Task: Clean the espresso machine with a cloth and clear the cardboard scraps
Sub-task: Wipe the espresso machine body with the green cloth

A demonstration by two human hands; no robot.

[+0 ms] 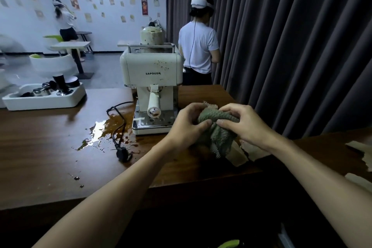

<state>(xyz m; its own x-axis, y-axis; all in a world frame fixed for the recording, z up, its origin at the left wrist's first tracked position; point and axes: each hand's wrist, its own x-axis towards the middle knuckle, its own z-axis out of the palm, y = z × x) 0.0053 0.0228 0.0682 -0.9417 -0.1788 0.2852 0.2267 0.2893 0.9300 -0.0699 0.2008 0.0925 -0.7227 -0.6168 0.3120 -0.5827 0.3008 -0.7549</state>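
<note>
At the far left of the tabletop (pixel 50 137) sits a white tray (pixel 43 99), and in it I can make out a black tamper-like piece standing upright, a couple of small metal cups and a dark round part; the rest of its contents are too blurred to tell. Right of the tray a brown puddle (pixel 104 129) spreads over the wood, with a black power cord (pixel 118 127) lying through it and its plug just beyond the wet patch. Next comes the espresso machine (pixel 152 78), cream-coloured, speckled with brown spots on its front, its portafilter handle pointing toward me over the drip tray, and a stained rounded container standing on its top. Just beside the machine's right side my left hand (pixel 186 125) is raised above the tabletop, arm stretched forward, fingers curled into a closed grip on the left part of the green cloth (pixel 216 127). My right hand (pixel 246 124) mirrors it, thumb pressed on top and fingers wrapped over the cloth's right part, so the bunched cloth is held between both grips with a loose end hanging down. Under the cloth and further right, torn cardboard scraps (pixel 237 156) lie on the tabletop, more of them at the right edge
</note>
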